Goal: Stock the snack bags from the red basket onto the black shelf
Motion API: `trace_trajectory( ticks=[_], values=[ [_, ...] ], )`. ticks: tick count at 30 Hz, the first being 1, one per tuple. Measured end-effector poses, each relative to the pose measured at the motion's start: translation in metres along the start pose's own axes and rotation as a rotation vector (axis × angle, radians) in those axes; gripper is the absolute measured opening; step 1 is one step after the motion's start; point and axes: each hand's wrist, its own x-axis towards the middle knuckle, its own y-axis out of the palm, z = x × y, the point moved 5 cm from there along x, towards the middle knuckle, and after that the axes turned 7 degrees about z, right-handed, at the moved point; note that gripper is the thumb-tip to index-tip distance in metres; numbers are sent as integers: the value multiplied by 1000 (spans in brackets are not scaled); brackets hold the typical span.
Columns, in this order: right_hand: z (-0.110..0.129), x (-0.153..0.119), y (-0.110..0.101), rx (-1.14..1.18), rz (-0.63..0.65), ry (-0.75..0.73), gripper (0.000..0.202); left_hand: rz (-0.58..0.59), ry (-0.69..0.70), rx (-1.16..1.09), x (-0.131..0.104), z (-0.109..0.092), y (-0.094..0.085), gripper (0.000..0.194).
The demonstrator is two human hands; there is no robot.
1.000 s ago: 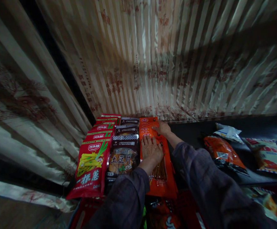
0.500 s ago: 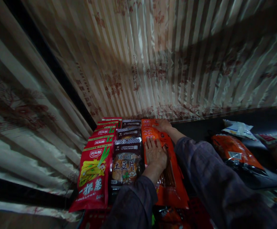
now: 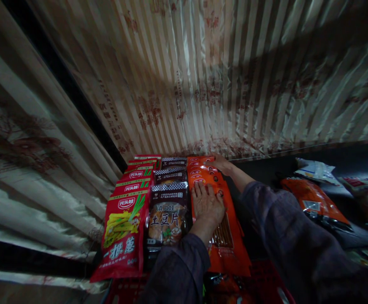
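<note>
My left hand [image 3: 208, 207] lies flat, fingers stretched out, on overlapping orange snack packets [image 3: 231, 257] whose clear window shows brown sticks. At the far right corner of that row, my right hand [image 3: 222, 164] is closed around a packet's edge; part of its fingers is hidden. Left of the orange row are dark potato-slice packets [image 3: 167, 215], overlapped with the front one fully showing. Beyond them, at the far left, red snack packets [image 3: 125, 232] with yellow sticks and green onion on the print overlap in the same way.
A red plastic crate [image 3: 128, 289] and another dark-and-orange packet [image 3: 223, 287] show at the near edge. On the dark surface to the right lie an orange bag [image 3: 313, 200], a white-blue packet [image 3: 317, 169] and further bags. A striped, printed curtain [image 3: 187, 84] hangs behind.
My right hand has shifted slightly back and right, from the top of the orange packets to their far corner. The upper orange packets are spread a little differently. My left hand stays in place.
</note>
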Motion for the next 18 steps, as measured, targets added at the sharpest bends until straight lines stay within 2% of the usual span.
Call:
trace_trajectory(
  ticks=[5, 13, 15, 18],
  values=[
    [-8, -15, 9, 199, 136, 85, 13, -18, 9, -3, -1, -1, -1, 56],
    [-15, -26, 7, 365, 172, 129, 8, 0, 5, 36, -1, -1, -2, 59],
    [-15, -31, 6, 438, 203, 112, 12, -17, 0, 55, -1, -1, -2, 58],
    [-17, -36, 5, 561, 242, 98, 39, -50, 1, 84, -1, -1, -1, 55]
  ],
)
